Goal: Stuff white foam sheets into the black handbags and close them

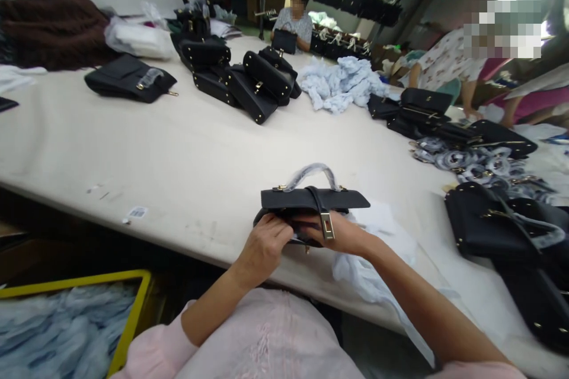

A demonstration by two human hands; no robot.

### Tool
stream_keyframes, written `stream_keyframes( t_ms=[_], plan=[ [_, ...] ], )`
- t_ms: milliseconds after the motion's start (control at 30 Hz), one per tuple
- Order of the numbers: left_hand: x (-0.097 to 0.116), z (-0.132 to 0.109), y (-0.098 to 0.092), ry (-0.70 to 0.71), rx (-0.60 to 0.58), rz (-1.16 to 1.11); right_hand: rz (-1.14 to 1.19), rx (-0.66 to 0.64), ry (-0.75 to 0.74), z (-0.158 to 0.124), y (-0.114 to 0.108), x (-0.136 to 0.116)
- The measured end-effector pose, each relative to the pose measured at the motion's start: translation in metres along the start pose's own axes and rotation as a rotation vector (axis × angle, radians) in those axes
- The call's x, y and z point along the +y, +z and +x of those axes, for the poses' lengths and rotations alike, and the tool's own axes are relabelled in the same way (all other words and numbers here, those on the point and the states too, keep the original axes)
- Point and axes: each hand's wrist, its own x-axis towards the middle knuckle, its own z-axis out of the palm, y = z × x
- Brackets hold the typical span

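A black handbag (288, 198) with a plastic-wrapped top handle (313, 170) stands near the table's front edge, its flap lifted. A strap with a metal clasp (328, 227) hangs down over the front. My left hand (267, 244) grips the bag's front opening edge, fingers curled and pressed together. My right hand (340, 234) reaches into the opening under the flap, behind the strap. Its fingertips are hidden inside the bag. White paper (377, 219) and pale blue wrapping (368, 278) lie beside my right forearm.
Several black handbags (255, 92) are piled across the table (146, 154), more (484, 219) at right beside wrapped straps (466, 160). Crumpled pale blue wrapping (342, 83) lies further back. A yellow-rimmed crate (142, 290) stands lower left. One person (293, 23) sits opposite; others work at right.
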Motion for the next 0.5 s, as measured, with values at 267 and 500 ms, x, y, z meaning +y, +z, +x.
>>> stream_keyframes(
  t_ms=[267, 500],
  plan=[
    [0.003, 0.003, -0.002, -0.037, -0.026, 0.065, -0.109, 0.227, 0.194, -0.066, -0.012, 0.015],
    [-0.004, -0.011, 0.012, 0.209, 0.067, 0.19, -0.139, 0.086, 0.261, -0.02, -0.014, 0.017]
  ],
)
